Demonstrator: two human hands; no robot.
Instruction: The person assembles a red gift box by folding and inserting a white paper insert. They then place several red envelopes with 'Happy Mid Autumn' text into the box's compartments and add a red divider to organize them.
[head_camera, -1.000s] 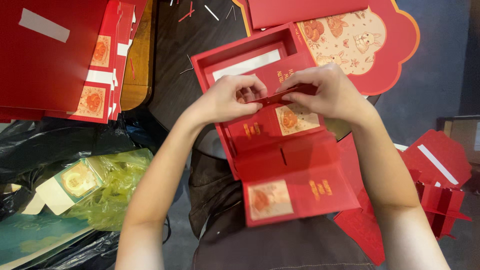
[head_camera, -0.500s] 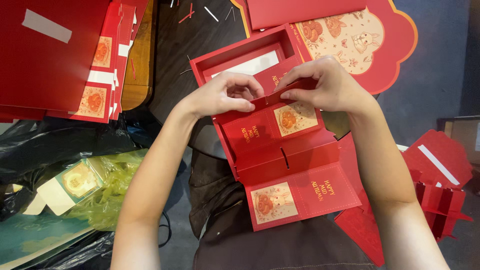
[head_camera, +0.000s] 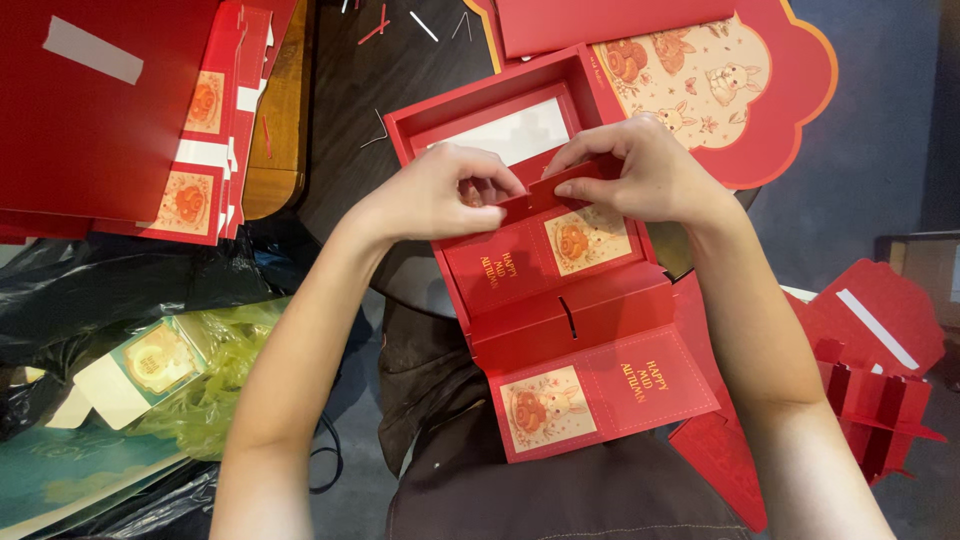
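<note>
From the head camera, looking straight down: both bare hands meet over a red cardboard gift box (head_camera: 560, 300) that lies across the edge of a dark round table (head_camera: 400, 80) and runs down onto the person's lap; the left hand (head_camera: 440, 195) pinches a narrow red flap (head_camera: 545, 192) at its left end, fingers curled tight on the card, while the right hand (head_camera: 645, 170) grips the same flap from the right, thumb beneath and fingers folded over the top; holding it at both ends seems to keep the strip level against the box's upper tray, though whether it is tucked into a slot I cannot tell.

The box is opened out in stepped panels; the upper tray has raised red walls and a pale lining; below the hands sits a panel with gold lettering and a small cream picture of a rabbit, then a plain red fold with a short slit, then a lower front panel with the same picture and lettering.

Around it: a scalloped red lid (head_camera: 740, 80) with rabbit artwork lies just beyond the box; a stack of flat red box blanks (head_camera: 130, 110) lies at the left; a yellow-green plastic bag (head_camera: 200, 380) sits lower left; folded red inserts (head_camera: 880, 370) lie on the right, well apart from the hands.
</note>
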